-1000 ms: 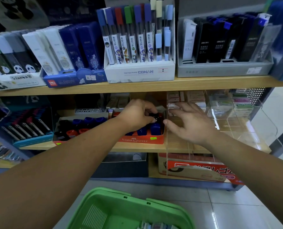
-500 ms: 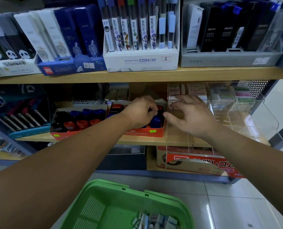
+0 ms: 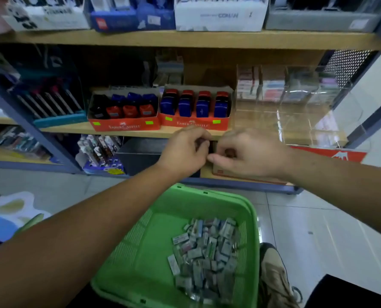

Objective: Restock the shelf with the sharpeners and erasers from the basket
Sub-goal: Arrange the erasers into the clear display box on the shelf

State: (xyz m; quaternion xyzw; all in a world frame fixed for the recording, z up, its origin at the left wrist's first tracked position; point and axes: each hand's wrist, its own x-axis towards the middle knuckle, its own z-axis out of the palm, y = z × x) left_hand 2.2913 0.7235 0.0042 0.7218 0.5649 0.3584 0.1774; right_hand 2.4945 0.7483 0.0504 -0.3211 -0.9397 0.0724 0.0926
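The basket is bright green, its walls striped with fine slots. The erasers heaped toward its right side are mostly grey-white, flecked with blue, pink and green. Along the front edge of the pale wood shelf sit two orange-red trays with white lettering and lime stickers. The left tray holds black, blue and red sharpeners, and the right tray holds blue sharpeners capped in red. At the shelf's right end the bins are clear. The floor is white tile.

We've got the basket of erasers below our left hand and right hand, sharpener boxes on the shelf just beyond.
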